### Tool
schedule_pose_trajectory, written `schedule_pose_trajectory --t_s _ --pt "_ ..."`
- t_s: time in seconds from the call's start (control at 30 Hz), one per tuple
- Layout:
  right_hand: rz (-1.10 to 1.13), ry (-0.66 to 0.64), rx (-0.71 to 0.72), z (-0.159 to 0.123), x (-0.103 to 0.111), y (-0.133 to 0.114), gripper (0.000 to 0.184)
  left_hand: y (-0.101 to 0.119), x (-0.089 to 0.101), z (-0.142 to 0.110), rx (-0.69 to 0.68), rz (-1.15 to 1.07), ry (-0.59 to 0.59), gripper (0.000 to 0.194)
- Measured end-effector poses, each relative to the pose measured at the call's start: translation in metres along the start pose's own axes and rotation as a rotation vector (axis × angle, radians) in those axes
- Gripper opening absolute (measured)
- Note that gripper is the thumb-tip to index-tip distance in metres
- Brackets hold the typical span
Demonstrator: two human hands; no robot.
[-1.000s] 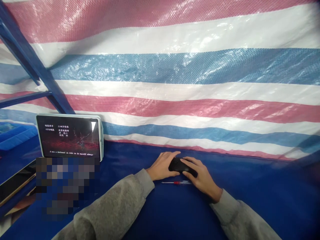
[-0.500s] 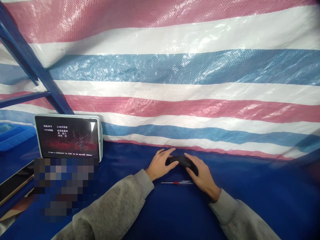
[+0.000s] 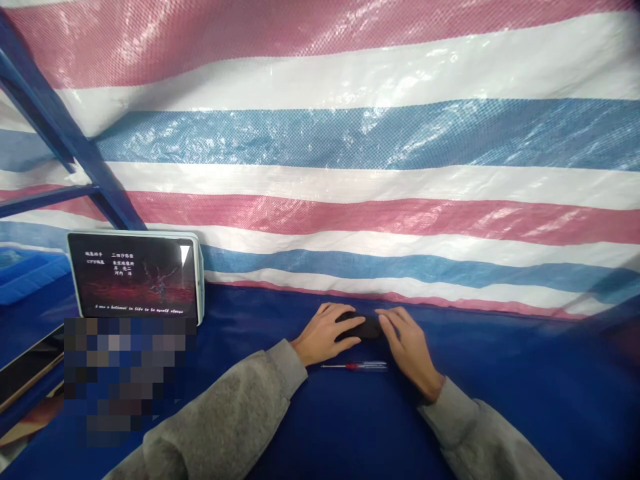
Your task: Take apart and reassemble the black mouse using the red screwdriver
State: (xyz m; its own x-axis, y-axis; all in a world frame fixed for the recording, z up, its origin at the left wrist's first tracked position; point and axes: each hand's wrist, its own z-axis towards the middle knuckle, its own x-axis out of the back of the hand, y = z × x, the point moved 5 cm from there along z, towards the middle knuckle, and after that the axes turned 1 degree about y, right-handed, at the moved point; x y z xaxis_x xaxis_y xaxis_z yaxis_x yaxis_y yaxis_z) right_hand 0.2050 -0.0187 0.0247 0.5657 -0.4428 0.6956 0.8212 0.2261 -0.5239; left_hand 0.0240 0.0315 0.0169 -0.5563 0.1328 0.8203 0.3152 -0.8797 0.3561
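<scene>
A small black rounded object (image 3: pixel 364 327), perhaps a computer mouse, rests on the blue table cover (image 3: pixel 350 427) near the striped tarp. My left hand (image 3: pixel 325 331) grips its left end with curled fingers. My right hand (image 3: pixel 409 347) closes on its right end from the other side. Just in front of both hands lies a thin screwdriver (image 3: pixel 356 366) with a red and clear handle, its shaft pointing left. Grey sleeves cover both forearms.
A tablet (image 3: pixel 135 275) with a dark screen and text stands propped at the left. Behind it rise blue metal frame bars (image 3: pixel 70 147). A striped red, white and blue tarp (image 3: pixel 350 167) forms the back wall. A blurred patch (image 3: pixel 130 373) hides things at lower left.
Both hands have turned the black object between them; the right hand slid from on top of it to its right end, and the left fingers curled round the left end.
</scene>
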Motion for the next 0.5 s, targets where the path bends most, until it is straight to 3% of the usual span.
schedule_pose_trajectory --t_s 0.07,0.2,0.23,0.4,0.5 --pt "-0.080 -0.014 -0.017 0.008 0.015 -0.005 0.039 0.000 0.001 0.000 0.015 -0.014 -0.001 0.039" --pt "-0.247 -0.518 0.002 0.005 0.015 -0.016 0.023 -0.001 0.003 0.001 0.061 -0.063 -0.011 0.038" --pt "-0.283 -0.590 0.030 0.000 0.013 -0.018 0.017 -0.001 0.003 0.001 0.073 -0.076 -0.016 0.038" --pt "-0.357 -0.702 0.117 -0.019 -0.004 -0.022 0.020 -0.003 0.005 0.001 0.104 -0.130 -0.020 0.037" --pt "-0.308 -0.695 0.153 -0.014 0.001 -0.026 0.014 -0.004 0.007 0.001 0.118 -0.180 0.016 0.037"
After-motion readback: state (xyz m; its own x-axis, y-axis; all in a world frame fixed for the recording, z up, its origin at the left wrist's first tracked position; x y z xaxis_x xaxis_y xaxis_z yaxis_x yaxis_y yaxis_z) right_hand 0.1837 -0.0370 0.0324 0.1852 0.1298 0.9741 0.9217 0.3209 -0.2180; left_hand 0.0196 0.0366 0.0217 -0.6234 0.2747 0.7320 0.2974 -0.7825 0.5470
